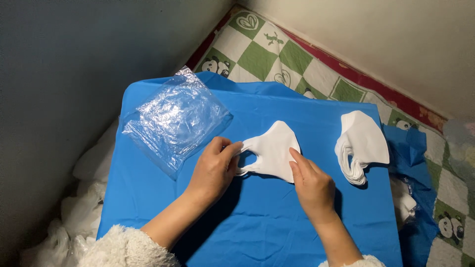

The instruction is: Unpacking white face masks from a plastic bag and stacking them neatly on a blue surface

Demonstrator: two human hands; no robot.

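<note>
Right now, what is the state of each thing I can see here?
White mask: folded flat, held at both ends.
Left hand: pinching the mask's ear loop.
Right hand: fingers pressing on the mask's edge.
Stack of white masks: piled, untouched.
Clear plastic bags: stacked, crumpled.
Blue sheet: spread flat.

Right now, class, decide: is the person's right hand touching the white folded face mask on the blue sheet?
Touching. The head view shows the right hand with its fingers pressed flat on the lower edge of the white face mask, while the left hand pinches its ear loop end.
</note>
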